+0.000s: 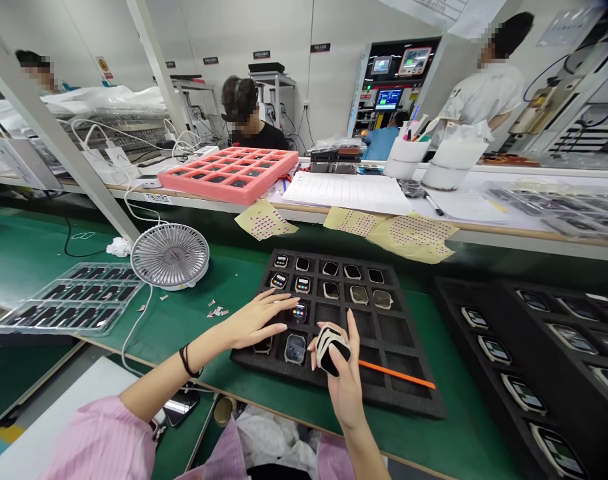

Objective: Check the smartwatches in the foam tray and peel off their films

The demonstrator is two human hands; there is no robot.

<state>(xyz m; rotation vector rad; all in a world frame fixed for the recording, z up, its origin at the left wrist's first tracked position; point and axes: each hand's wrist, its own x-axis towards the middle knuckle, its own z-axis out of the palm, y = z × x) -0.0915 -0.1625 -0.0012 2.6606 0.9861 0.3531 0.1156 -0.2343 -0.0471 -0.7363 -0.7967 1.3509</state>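
Note:
A black foam tray lies on the green mat in front of me, with several smartwatch bodies in its far-left pockets. My left hand rests flat on the tray's left side, fingers stretched out toward a watch with a lit screen. My right hand is raised over the tray's near edge and grips a small stack of watch bodies. An orange stick lies across the tray to the right of that hand.
A small grey fan and a clear plastic tray sit to the left. More black trays with watches lie at right. A pink tray, papers and cups stand on the raised shelf. Other people work behind.

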